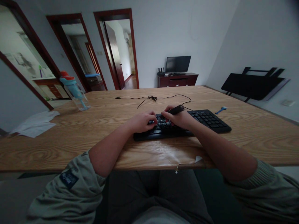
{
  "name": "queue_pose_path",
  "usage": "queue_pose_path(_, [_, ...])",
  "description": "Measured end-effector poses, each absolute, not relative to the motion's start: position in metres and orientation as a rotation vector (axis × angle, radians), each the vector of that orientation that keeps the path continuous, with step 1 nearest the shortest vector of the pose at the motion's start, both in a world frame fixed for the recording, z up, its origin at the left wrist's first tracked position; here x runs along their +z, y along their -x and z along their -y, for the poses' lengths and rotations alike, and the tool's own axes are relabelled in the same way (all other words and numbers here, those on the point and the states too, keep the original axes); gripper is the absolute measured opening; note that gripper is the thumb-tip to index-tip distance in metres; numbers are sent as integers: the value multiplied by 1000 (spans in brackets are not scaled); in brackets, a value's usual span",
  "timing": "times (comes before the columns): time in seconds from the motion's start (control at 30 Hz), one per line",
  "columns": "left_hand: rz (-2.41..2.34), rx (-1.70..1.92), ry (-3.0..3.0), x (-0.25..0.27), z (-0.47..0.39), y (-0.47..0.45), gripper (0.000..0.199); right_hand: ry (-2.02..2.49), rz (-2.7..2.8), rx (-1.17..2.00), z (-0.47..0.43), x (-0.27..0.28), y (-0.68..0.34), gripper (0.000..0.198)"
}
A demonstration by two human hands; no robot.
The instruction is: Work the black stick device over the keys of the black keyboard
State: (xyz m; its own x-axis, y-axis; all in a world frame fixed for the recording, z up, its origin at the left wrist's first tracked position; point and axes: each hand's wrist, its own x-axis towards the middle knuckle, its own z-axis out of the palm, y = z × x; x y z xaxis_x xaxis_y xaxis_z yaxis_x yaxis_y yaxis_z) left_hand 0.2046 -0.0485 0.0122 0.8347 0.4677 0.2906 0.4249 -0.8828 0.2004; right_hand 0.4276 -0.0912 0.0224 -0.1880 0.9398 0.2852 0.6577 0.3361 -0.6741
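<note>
A black keyboard [211, 121] lies on the wooden table in front of me. My left hand [143, 121] rests over its left end, fingers curled and thumb bent toward them. Something dark shows between thumb and fingers; whether it is keys or a held piece, I cannot tell. Above the middle keys, my right hand [178, 118] is closed around a thick black handle [177, 109] that slants up to the right. Its working end points down at the keys near my left fingertips and is mostly hidden.
A black cable [153, 98] trails behind the keyboard, partly bunched. To the right lies a small blue brush [220, 110] with pale bristles. At left stand a clear bottle [80, 99] with an orange-and-blue top and white paper sheets [35, 123]. The table's front edge [161, 168] has a peeling film.
</note>
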Motion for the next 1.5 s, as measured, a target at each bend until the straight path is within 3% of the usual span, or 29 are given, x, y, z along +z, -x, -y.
queue_pose_path(0.6, [-646,376,-2975,16,54,-206,21,1183,2252,663,104,29,-436,14])
queue_pose_path(0.8, [-730,438,-2939,10,48,-207,19,1241,2113,614,88,29,-429,21])
queue_pose_path(1.0, [-790,511,-2797,10,39,-200,9,1122,1578,774,87,15,-383,25])
queue_pose_path(1.17, [-998,696,-2624,16,29,-182,26,1122,1420,847,85,7,-370,28])
queue_pose_path(1.5, [-948,654,-2640,11,28,-185,26,1113,1476,712,88,0,-365,28])
